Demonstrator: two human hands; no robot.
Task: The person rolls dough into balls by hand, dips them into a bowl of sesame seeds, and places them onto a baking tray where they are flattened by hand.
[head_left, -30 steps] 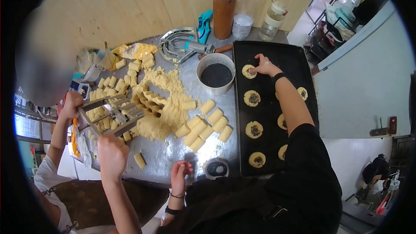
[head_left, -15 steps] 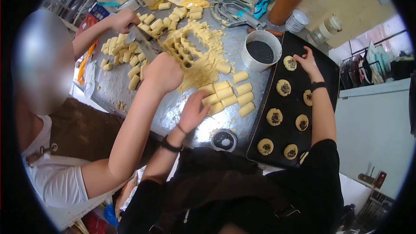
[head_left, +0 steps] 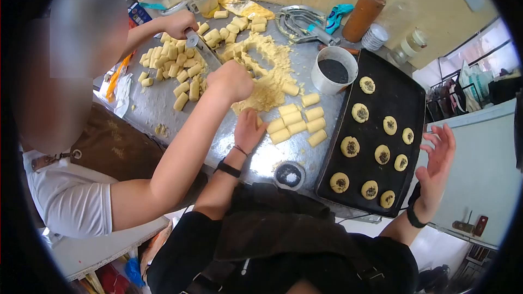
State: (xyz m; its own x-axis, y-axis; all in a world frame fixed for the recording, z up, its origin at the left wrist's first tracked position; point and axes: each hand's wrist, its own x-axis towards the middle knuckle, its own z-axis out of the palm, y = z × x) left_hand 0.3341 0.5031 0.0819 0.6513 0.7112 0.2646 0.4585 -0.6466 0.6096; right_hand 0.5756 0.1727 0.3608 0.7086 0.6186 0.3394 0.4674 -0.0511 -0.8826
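My left hand [head_left: 249,132] is curled on the steel table, closed around a short yellow dough piece [head_left: 259,122] that is mostly hidden by the fingers. Just to its right lies a group of cut dough cylinders [head_left: 292,118]. My right hand [head_left: 436,158] is raised past the right edge of the black baking tray [head_left: 366,169], palm up with fingers apart and nothing in it. Flattened dough rounds [head_left: 350,146] topped with dark seeds sit on the tray in rows. A small cup of dark seeds [head_left: 289,175] with something white on top stands near the table's front edge.
At my left a co-worker's hands [head_left: 231,80] grip a metal scraper [head_left: 202,48] over crumbly dough [head_left: 267,76]. More dough pieces [head_left: 174,57] are piled beyond. A white container of dark seeds [head_left: 334,69], a metal mixer paddle [head_left: 305,24] and a wooden roller [head_left: 364,16] stand at the back.
My right hand has left the dough round at the tray's far end and swung right and toward me, off the tray. My left hand has closed around a dough piece. The view has shifted.
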